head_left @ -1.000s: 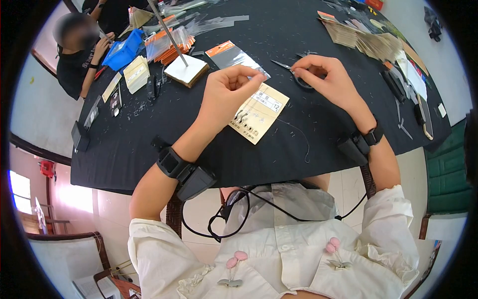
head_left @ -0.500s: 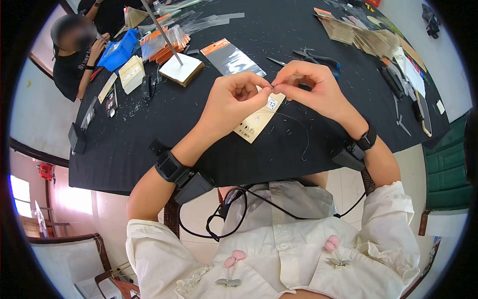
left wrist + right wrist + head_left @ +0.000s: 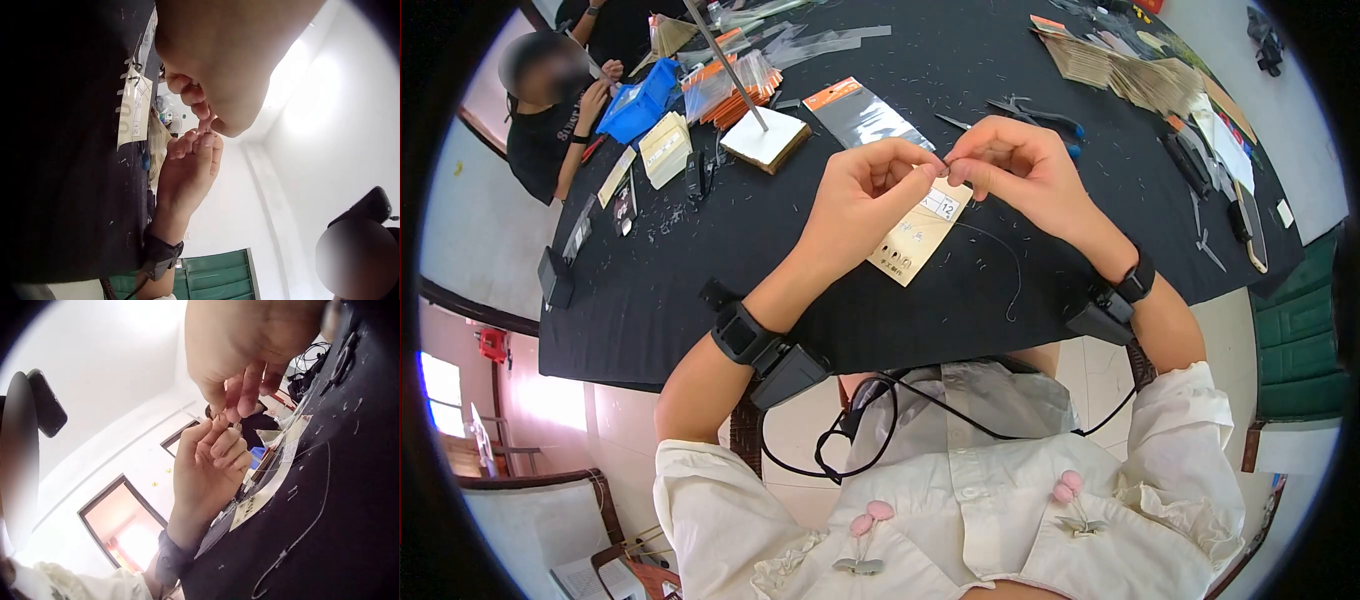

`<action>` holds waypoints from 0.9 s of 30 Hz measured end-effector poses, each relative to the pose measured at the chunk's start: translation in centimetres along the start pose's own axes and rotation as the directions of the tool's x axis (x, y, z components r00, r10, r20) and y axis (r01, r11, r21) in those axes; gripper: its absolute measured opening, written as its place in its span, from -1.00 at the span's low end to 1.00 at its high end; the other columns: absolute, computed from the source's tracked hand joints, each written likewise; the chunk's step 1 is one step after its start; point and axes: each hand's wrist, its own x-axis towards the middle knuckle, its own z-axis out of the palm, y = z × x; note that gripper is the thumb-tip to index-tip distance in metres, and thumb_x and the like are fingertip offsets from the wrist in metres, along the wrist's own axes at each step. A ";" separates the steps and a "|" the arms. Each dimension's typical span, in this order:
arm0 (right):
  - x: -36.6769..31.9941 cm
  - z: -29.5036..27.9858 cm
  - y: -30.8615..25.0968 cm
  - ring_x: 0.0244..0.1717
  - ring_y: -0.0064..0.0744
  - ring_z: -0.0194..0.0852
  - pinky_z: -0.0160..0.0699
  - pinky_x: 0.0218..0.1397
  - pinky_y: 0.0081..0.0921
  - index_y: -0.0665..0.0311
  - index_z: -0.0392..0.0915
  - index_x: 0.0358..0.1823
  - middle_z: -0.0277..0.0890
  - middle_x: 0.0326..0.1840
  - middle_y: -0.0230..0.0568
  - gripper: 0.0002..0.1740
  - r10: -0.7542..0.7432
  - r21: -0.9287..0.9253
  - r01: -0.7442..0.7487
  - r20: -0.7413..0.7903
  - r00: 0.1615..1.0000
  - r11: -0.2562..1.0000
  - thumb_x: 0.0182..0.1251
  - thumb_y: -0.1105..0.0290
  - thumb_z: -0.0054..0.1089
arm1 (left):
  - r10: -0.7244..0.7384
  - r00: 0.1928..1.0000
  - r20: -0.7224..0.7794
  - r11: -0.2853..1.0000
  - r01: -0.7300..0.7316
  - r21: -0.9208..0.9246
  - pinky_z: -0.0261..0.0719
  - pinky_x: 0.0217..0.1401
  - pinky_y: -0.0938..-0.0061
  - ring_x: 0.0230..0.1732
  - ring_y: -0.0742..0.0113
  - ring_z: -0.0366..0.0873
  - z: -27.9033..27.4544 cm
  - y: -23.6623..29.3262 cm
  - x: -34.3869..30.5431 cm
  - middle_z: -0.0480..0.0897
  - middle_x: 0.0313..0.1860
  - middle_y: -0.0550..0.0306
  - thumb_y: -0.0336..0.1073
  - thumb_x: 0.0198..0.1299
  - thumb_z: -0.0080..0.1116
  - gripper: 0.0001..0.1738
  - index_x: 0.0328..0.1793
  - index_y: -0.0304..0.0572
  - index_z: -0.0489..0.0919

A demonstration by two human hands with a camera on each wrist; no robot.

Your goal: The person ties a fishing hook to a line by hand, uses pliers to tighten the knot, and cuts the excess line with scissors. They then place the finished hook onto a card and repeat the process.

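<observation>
My left hand [image 3: 862, 200] and right hand [image 3: 1028, 175] meet fingertip to fingertip above a cream card [image 3: 920, 240] printed with 12. Both pinch a thin line between thumb and forefinger; only a tiny dark bit shows at the tips, the rest hidden by the fingers. Small dark hooks [image 3: 134, 72] sit along the card's edge in the left wrist view. A loose length of line [image 3: 325, 506] curves from the card over the black cloth and ends in a small loop. Behind the right hand, scissors [image 3: 953, 122] show only their blades.
Blue-handled pliers [image 3: 1050, 120] lie beyond my right hand. A clear packet [image 3: 865, 115] with an orange header lies behind the card. To the left stands a white-topped block [image 3: 765, 142] with a metal rod, near a blue tray [image 3: 640, 105]. Another person [image 3: 550, 120] sits far left.
My right hand has let go of the scissors and come left to the left hand's fingertips. Over the last half second both hands have barely moved.
</observation>
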 end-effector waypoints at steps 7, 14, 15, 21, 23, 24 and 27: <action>0.0 -0.2 0.2 -0.36 -0.69 0.50 0.46 -0.33 -0.70 0.35 0.52 -0.17 0.57 -0.35 -0.35 -0.82 -0.014 -0.016 0.015 0.012 1.000 1.000 0.35 0.38 0.09 | -0.005 0.999 0.048 0.999 0.002 0.050 0.45 -0.31 0.74 -0.33 0.61 0.56 -0.2 0.1 -0.1 0.64 -0.33 0.18 -0.35 0.27 0.07 -0.83 -0.11 -0.29 0.57; 0.3 -2.8 -0.7 -0.44 -0.75 0.47 0.40 -0.41 -0.76 0.28 0.58 -0.29 0.56 -0.47 -0.42 -0.82 0.022 -0.287 -0.053 -0.111 0.994 0.956 0.27 0.31 0.16 | 0.015 1.000 -0.007 0.999 -0.015 0.049 0.45 -0.18 0.68 -0.24 0.59 0.54 -0.3 0.3 0.0 0.63 -0.28 0.20 -0.36 0.23 0.09 -0.81 -0.10 -0.30 0.56; 0.3 -3.8 -1.0 -0.45 -0.76 0.45 0.39 -0.41 -0.76 0.28 0.59 -0.29 0.55 -0.46 -0.43 -0.83 0.039 -0.340 -0.068 -0.091 0.995 0.938 0.27 0.32 0.16 | -0.005 1.000 0.000 0.998 0.005 0.055 0.45 -0.11 0.65 -0.18 0.57 0.54 -0.3 0.3 0.1 0.62 -0.24 0.19 -0.36 0.22 0.09 -0.80 -0.09 -0.29 0.57; -1.1 -6.4 -1.9 -0.49 -0.48 0.53 0.47 -0.37 -0.58 0.33 0.60 -0.33 0.57 -0.46 -0.26 -0.84 0.264 -0.766 -0.236 -0.090 0.960 0.598 0.19 0.37 0.16 | 0.062 0.995 0.083 0.984 -0.074 0.160 0.46 0.05 0.55 -0.07 0.44 0.54 -0.4 -0.8 0.5 0.59 -0.08 0.05 -0.40 0.18 0.07 -0.81 -0.12 -0.32 0.59; -2.5 -5.7 -3.0 -0.43 -0.21 0.55 0.49 -0.34 -0.43 0.34 0.58 -0.36 0.56 -0.43 -0.16 -0.86 0.144 -0.907 -0.144 -0.094 0.985 0.395 0.12 0.40 0.16 | 0.139 0.983 0.121 0.950 -0.167 0.265 0.46 0.08 0.52 -0.05 0.42 0.54 -0.6 -1.0 0.6 0.58 -0.05 0.02 -0.38 0.18 0.07 -0.81 -0.14 -0.29 0.61; -3.2 -5.1 -3.5 -0.43 -0.21 0.55 0.49 -0.34 -0.43 0.34 0.58 -0.36 0.56 -0.43 -0.16 -0.86 0.148 -0.907 -0.147 -0.095 0.984 0.394 0.12 0.40 0.16 | 0.145 0.985 0.096 0.939 -0.168 0.299 0.46 0.09 0.50 -0.04 0.41 0.54 -0.6 -0.9 0.6 0.57 -0.03 0.00 -0.37 0.18 0.07 -0.81 -0.15 -0.27 0.62; -5.5 -2.5 -5.0 -0.40 -0.15 0.51 0.47 -0.35 -0.33 0.29 0.55 -0.44 0.51 -0.45 -0.19 -0.86 0.004 -0.754 0.194 0.252 0.968 0.628 0.04 0.37 0.23 | 0.080 0.996 0.043 0.962 -0.089 0.258 0.46 0.09 0.48 -0.03 0.40 0.54 -0.6 -0.9 0.4 0.56 0.00 -0.03 -0.37 0.18 0.06 -0.81 -0.15 -0.26 0.63</action>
